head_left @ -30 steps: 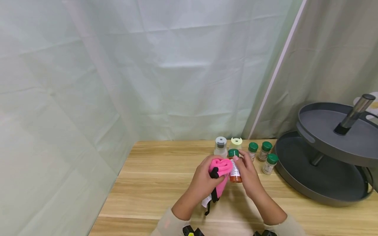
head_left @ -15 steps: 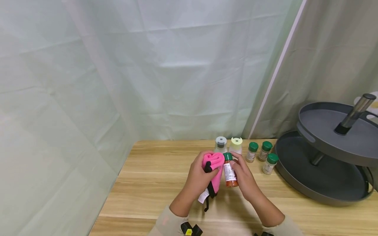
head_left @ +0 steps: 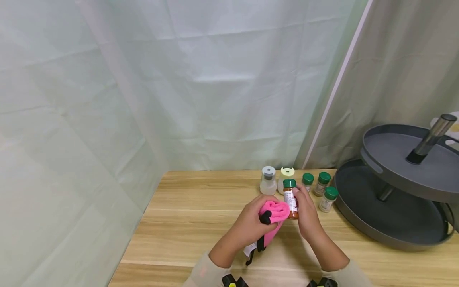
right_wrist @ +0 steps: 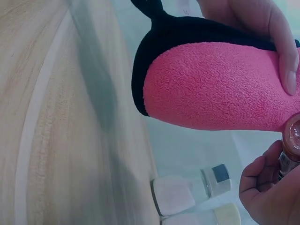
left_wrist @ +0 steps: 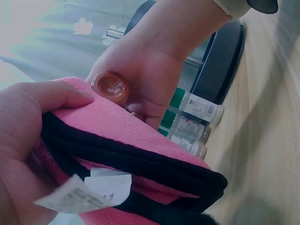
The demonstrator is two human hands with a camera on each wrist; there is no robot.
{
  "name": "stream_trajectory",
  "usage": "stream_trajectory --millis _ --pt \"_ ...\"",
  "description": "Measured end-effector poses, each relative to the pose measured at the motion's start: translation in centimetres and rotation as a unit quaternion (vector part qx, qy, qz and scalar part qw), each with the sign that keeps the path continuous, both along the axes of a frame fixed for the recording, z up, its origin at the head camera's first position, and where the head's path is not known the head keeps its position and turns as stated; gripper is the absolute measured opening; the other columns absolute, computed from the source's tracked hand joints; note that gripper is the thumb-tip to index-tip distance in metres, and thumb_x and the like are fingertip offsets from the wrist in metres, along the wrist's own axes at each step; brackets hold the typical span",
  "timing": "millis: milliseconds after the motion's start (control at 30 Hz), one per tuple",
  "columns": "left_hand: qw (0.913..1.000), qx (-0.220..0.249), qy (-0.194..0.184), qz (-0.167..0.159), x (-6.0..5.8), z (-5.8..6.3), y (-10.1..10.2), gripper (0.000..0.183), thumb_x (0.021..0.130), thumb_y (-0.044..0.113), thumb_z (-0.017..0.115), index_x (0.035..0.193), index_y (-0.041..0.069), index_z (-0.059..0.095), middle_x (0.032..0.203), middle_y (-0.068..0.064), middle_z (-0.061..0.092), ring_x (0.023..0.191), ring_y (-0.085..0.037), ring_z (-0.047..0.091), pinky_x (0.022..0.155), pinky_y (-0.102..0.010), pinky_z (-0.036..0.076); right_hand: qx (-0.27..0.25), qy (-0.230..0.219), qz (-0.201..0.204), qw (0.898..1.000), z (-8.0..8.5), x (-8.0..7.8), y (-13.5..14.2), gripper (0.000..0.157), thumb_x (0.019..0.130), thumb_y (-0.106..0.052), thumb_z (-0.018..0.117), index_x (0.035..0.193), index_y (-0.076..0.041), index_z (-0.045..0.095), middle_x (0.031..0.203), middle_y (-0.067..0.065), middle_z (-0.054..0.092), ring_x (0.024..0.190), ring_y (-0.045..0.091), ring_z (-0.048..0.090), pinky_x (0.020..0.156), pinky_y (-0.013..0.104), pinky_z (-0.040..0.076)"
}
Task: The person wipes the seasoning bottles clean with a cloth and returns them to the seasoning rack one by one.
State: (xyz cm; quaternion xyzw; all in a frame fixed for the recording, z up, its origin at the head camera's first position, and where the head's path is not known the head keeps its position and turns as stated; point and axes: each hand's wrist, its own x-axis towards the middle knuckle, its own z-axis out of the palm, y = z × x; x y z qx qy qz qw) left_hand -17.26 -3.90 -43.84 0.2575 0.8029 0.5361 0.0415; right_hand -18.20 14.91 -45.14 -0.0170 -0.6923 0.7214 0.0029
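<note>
My left hand (head_left: 254, 221) grips a folded pink cloth (head_left: 274, 211) with black edging, a white tag (left_wrist: 84, 194) and a black loop hanging below. Just right of it, my right hand (head_left: 307, 213) holds a spice jar (head_left: 291, 199) with a green cap, a white label and reddish contents. The jar stands upright, its side right against the cloth. In the left wrist view its round base (left_wrist: 110, 87) shows beside the pink fabric. Both things are held above the wooden table (head_left: 186, 223). From the right wrist view, the left fingers press the cloth from behind.
Behind the hands stand a grey-topped shaker (head_left: 268, 181) and a yellow-topped shaker (head_left: 283, 184). To their right are green-capped jars, one nearest the tray (head_left: 326, 201). A dark two-tier round tray (head_left: 394, 235) fills the right side. A pale curtain (head_left: 229, 99) hangs behind the table.
Both hands first moved left and a little toward the body, then back right with the cloth and the jar. The jar is now higher, and both shakers show more fully.
</note>
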Motion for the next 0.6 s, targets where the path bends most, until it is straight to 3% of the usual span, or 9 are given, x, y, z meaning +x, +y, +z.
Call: stream_trajectory --millis 267,600 --pt "0.9979 -0.003 -0.029 0.058 -0.3 -0.2 -0.3 0.051 0.085 0.01 0.079 0.129 0.025 0.058 0.123 0.004 0.063 0.111 -0.013 0.059 0.098 -0.035 0.053 0.018 -0.028 0.037 0.999 0.1 0.2 -0.3 0.05 0.109 -0.035 0.019 0.154 -0.016 0.028 0.137 0.016 0.045 0.099 0.01 0.056 0.08 0.025 0.053" --pt "0.9899 0.072 -0.046 0.113 -1.0 -0.1 -1.3 0.048 0.086 0.01 0.078 0.127 0.025 0.057 0.122 0.002 0.065 0.108 -0.016 0.061 0.096 -0.036 0.054 0.044 -0.04 0.079 0.995 0.2 0.5 -0.8 0.044 0.108 -0.037 0.034 0.15 -0.024 0.038 0.137 0.02 0.051 0.101 0.021 0.057 0.078 0.032 0.054"
